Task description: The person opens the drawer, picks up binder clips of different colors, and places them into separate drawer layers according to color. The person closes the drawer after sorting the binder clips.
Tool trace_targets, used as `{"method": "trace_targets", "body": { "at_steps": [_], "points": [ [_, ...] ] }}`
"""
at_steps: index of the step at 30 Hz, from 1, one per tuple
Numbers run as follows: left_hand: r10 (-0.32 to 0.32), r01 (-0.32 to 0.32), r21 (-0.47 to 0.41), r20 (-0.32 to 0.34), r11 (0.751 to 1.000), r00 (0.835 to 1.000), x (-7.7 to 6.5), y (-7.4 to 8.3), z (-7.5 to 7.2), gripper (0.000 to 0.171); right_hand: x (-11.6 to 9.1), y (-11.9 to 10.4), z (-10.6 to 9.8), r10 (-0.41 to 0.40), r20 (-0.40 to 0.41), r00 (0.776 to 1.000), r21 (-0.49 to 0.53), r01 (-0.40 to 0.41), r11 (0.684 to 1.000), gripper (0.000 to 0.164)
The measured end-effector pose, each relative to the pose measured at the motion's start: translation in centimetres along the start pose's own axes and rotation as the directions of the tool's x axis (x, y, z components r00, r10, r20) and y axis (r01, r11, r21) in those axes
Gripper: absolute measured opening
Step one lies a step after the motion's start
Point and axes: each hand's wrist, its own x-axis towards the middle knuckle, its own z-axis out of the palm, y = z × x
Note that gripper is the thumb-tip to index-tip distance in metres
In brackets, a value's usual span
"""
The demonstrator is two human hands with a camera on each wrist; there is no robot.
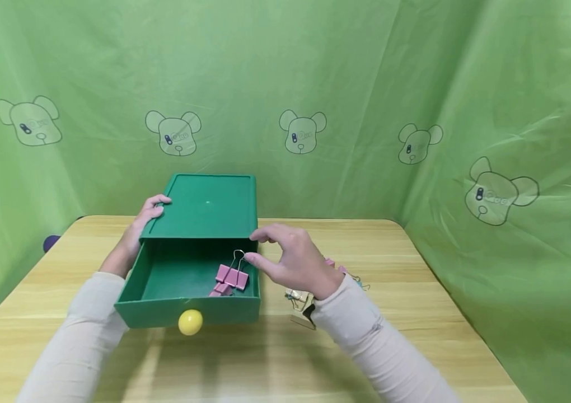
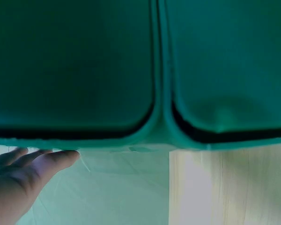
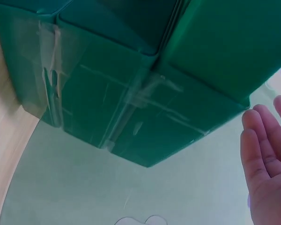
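Resting your left hand (image 1: 146,215), fingers extended, against the left side of the green drawer unit (image 1: 210,204), you hold your right hand (image 1: 290,254), thumb and fingertips apart, by the right edge of the pulled-out drawer (image 1: 225,310), just beside a pink binder clip (image 1: 232,277) inside it.

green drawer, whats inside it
At least two pink binder clips lie in the green drawer, near its front right corner. The green casing hides the drawer's back; the front panel hides the spot just behind it.
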Motion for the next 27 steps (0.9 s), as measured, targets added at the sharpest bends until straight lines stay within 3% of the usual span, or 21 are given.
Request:
{"method": "trace_targets", "body": {
  "at_steps": [9,27],
  "points": [
    [0.0,-0.001,-0.021,-0.006,1.0,1.0,0.1,0.0,-0.1,0.026,-0.6,1.5,-0.7,0.04,-0.044,0.998,-0.045,-0.042,0.998,0.026],
    [0.004,-0.004,-0.036,-0.001,0.999,1.0,0.0,0.2,0.0,0.025,-2.4,5.5,-1.4,0.253,-0.098,0.963,-0.124,-0.264,0.957,0.026]
  ]
}}
